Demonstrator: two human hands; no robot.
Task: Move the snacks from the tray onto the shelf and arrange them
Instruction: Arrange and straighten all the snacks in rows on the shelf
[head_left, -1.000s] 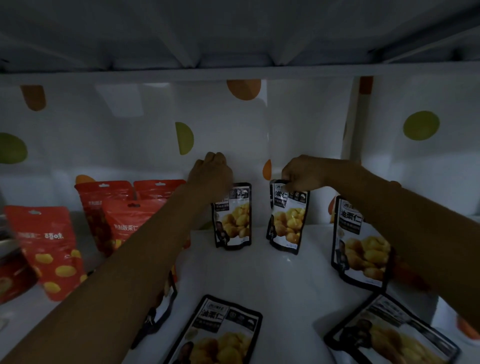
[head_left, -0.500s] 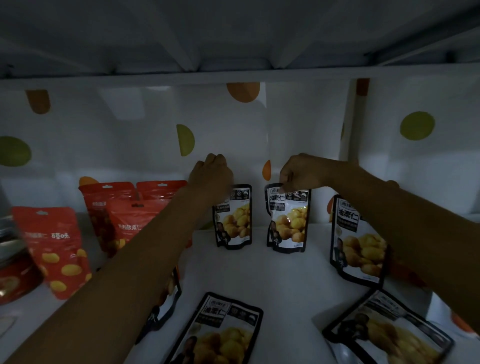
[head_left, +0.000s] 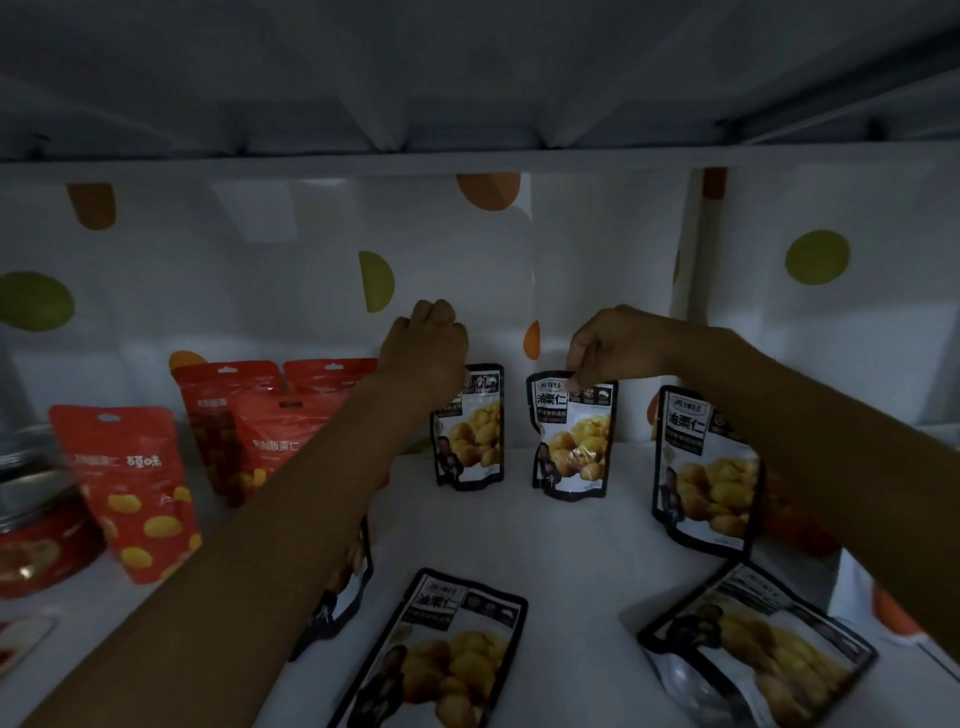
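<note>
Since one second ago the second black pouch (head_left: 571, 441) has been turned from a slanted stance to face squarely forward, and both hands are remaining at their pouches. Right hand (head_left: 618, 343) is pinching this pouch's top edge between thumb and forefinger. The pouch is standing upright near the back edge of the shelf (head_left: 571, 540). Left hand (head_left: 423, 348) is curling its fingers over the top corner of the first black pouch (head_left: 475, 431), which is standing upright just beside the second. Its fingertips are hiding behind the knuckles, and the hand is covering part of the label.

A third black pouch (head_left: 701, 467) is standing toward the shelf's right edge, with the right forearm cutting off its far side. Two flat pouches (head_left: 441, 660) (head_left: 753, 654) are lying at the front edge, both running out at the frame's lower border. A half-hidden pouch (head_left: 348, 587) is showing only as a dark sliver beneath the left forearm.

Black labels are reading "油栗仁". Red pouches (head_left: 130, 493) are standing toward the left edge, their white lettering too blurred to read in full. A jar (head_left: 36, 525) is being cut off at the frame's left border.
</note>
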